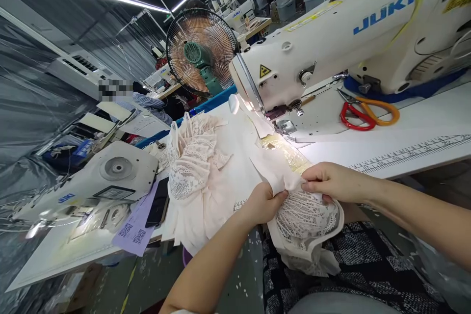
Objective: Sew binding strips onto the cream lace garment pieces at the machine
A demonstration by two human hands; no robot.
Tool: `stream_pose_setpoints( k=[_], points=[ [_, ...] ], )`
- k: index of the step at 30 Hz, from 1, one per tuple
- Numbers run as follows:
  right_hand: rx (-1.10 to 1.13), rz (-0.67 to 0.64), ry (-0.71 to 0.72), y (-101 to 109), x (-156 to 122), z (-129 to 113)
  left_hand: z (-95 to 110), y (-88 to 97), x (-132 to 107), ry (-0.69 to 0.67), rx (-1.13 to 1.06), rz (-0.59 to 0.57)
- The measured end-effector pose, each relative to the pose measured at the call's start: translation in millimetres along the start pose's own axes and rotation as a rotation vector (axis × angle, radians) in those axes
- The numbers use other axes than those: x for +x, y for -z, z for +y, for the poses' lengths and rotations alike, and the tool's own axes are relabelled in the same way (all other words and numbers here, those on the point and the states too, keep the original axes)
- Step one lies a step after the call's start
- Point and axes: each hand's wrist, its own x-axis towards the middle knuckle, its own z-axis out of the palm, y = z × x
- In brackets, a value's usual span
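A pale pink lace bra (307, 216) hangs over the front edge of the sewing table, its cup above my lap. My left hand (265, 202) pinches the plain fabric at its left side. Opposite it, my right hand (324, 181) grips the cloth's upper right edge between thumb and fingers. From my hands the fabric runs up toward the lit needle area of the white JUKI sewing machine (272, 93). Whether the cloth lies under the presser foot I cannot tell. To the left is a pile of similar lace bras (195, 157) on the table.
Scissors (368, 110) with red and orange handles lie beside the machine. A ruler strip (412, 152) runs along the table's front edge. Left are a dark phone (157, 202), a purple paper (136, 225) and another sewing machine (106, 171). A large fan (201, 51) stands behind; a person (147, 103) sits beyond.
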Motion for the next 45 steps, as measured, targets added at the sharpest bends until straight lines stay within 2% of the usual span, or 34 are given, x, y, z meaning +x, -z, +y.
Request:
stream_pose_setpoints(
  k=[3, 5, 8, 12, 15, 18, 19, 20, 22, 24, 27, 32, 38, 42, 45],
  points=[
    [-0.027, 0.095, 0.024, -3.2, 0.7, -0.5, 1.8, -2.0, -0.6, 0.025, -0.042, 0.073],
    [-0.049, 0.189, 0.038, -4.3, 0.1, -0.6, 2.9, -5.3, -4.6, 0.068, -0.143, 0.156],
    [-0.074, 0.257, 0.040, -5.0, -5.9, 1.1, 4.4, -16.5, -15.4, 0.143, -0.485, 0.220],
    [-0.298, 0.371, 0.122, -7.4, -28.8, 11.4, 7.8, -38.3, -27.2, 0.253, -0.910, 0.173],
    [-0.415, 0.584, 0.150, -5.6, -57.2, 28.6, 11.3, -47.9, -26.5, 0.345, -1.036, 0.166],
    [-0.233, 0.818, 0.030, -0.6, -85.8, 51.8, 14.0, -47.5, -18.1, 0.436, -1.090, 0.189],
    [-0.101, 0.822, -0.038, -0.4, -92.6, 59.2, 14.9, -46.0, -14.6, 0.449, -1.109, 0.203],
    [0.060, 0.758, -0.086, -1.9, -97.3, 65.5, 15.9, -44.2, -11.3, 0.453, -1.125, 0.215],
    [0.321, 0.549, -0.135, -10.5, -100.2, 73.7, 18.0, -40.9, -6.5, 0.444, -1.128, 0.228],
    [0.489, 0.413, -0.134, -22.9, -95.1, 75.0, 19.4, -37.4, -4.8, 0.410, -1.082, 0.239],
    [0.692, 0.395, -0.111, -29.5, -80.3, 71.6, 18.3, -27.1, -4.0, 0.339, -0.951, 0.292],
    [0.823, 0.517, -0.173, -10.0, -67.3, 84.9, 13.7, -6.0, 2.0, 0.362, -0.850, 0.335],
    [0.862, 0.624, -0.245, 6.2, -38.1, 107.7, 14.4, -9.5, 2.1, 0.327, -0.834, 0.306],
    [0.870, 0.717, -0.304, 18.7, -10.9, 108.0, 14.7, -9.1, 2.0, 0.314, -0.822, 0.300],
    [0.867, 0.765, -0.313, 21.6, -6.5, 103.6, 15.0, -7.2, 0.3, 0.325, -0.823, 0.287]
  ],
)
